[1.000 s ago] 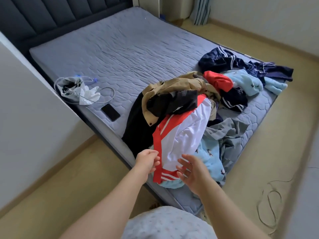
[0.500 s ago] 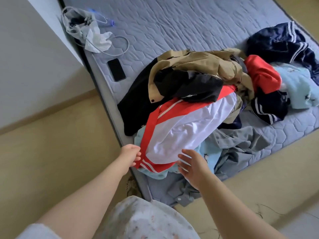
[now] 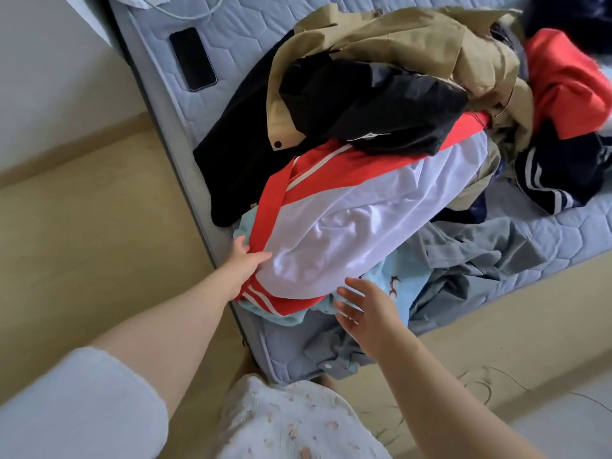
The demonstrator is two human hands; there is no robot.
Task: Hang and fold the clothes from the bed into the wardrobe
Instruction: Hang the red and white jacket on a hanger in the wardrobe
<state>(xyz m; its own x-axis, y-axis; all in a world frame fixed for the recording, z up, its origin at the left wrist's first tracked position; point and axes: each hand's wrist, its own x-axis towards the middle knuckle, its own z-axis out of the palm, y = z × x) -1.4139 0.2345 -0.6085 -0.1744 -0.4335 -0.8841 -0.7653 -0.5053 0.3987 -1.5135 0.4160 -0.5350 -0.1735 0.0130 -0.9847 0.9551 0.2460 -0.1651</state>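
Red-and-white satin jacket (image 3: 357, 226) tops the heap at the near corner of the grey quilted bed (image 3: 251, 31). We judge this the first pick. Our left hand (image 3: 243, 261) pinches its red edge, fingers closed on cloth; our right hand (image 3: 364, 306) hovers spread, empty. Next: grip the hem, lift clear of the black jacket (image 3: 371, 104).

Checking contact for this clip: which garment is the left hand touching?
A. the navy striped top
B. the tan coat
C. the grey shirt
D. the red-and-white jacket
D: the left hand has its fingers on the red edge of the red-and-white jacket, while the right hand hovers open just short of it.
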